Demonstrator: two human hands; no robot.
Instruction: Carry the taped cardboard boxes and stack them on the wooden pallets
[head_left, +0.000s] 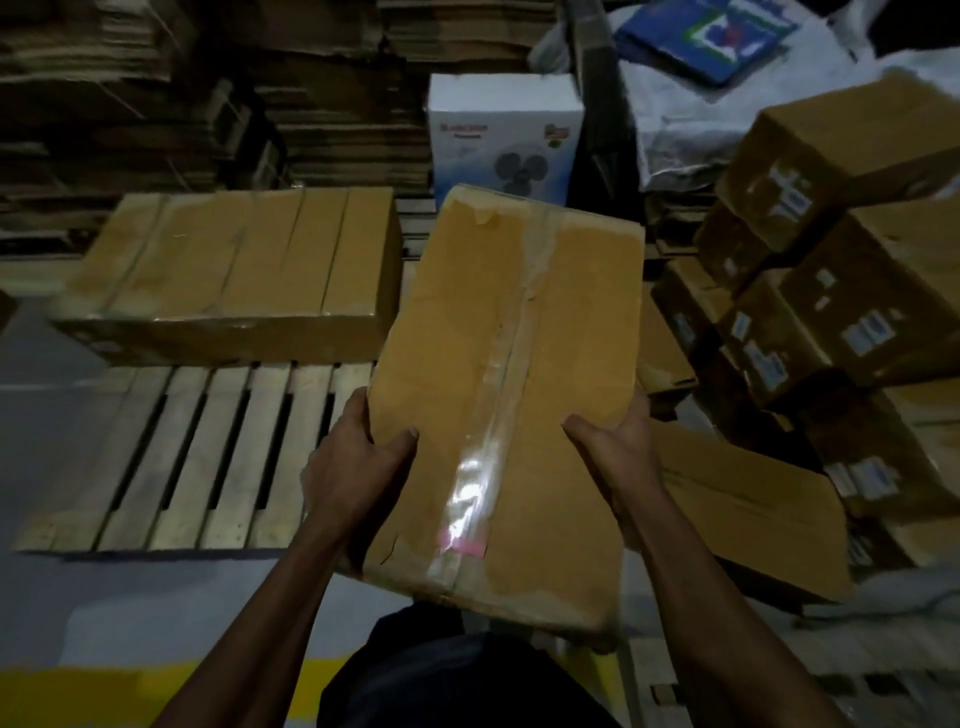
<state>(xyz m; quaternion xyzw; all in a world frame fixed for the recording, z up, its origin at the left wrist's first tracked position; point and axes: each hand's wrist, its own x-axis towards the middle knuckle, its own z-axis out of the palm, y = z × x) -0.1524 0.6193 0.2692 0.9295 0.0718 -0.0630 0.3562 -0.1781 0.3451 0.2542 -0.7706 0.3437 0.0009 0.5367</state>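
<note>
Taped cardboard box (498, 395) gripped from both sides, held above the near edge of the wooden pallet (197, 452).

Left hand (358, 457) clamped on the box's left edge, thumb across the top face, fingers curled round the side. Right hand (618, 457) pressed to the right edge, thumb on top, fingers tucked under and out of sight. Clear tape strip (498, 395) ran lengthwise along the lid. Further back on the pallet lay a row of flat brown cartons (234, 260). Right of the held box, a leaning pile of labelled cartons (831, 291). Behind, a white fan box (506, 135) stood against stacked flattened cardboard (156, 104).
</note>
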